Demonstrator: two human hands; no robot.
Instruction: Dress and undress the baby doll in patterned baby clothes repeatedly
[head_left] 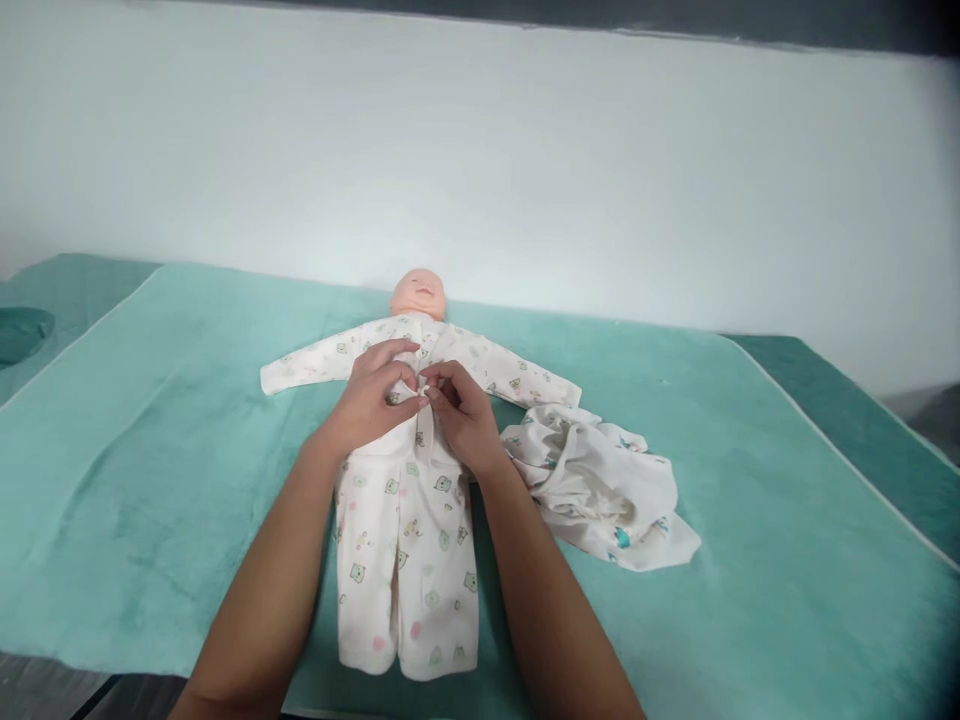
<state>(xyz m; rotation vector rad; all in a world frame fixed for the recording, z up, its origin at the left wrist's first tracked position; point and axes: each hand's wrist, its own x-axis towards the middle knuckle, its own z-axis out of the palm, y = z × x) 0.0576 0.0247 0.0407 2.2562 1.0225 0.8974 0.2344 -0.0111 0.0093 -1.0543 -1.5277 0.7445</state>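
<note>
A baby doll (418, 292) lies on its back with its head away from me. It wears a white long-sleeved baby top (330, 355) and white baby trousers (439, 570), both printed with small bears. At the middle of the chest, my left hand (377, 393) pinches the front edge of the top between thumb and finger. My right hand (463, 410) pinches the same edge from the other side, fingertips almost meeting. Whatever fastener lies between the fingertips is too small to make out. Both sleeves stretch out sideways.
A crumpled white printed cloth (600, 485) lies right of the doll, close to my right forearm. A green padded cover (172, 480) spreads over the table. Behind it stands a white wall (480, 150). A dark green rounded thing (22, 335) sits at the far left edge.
</note>
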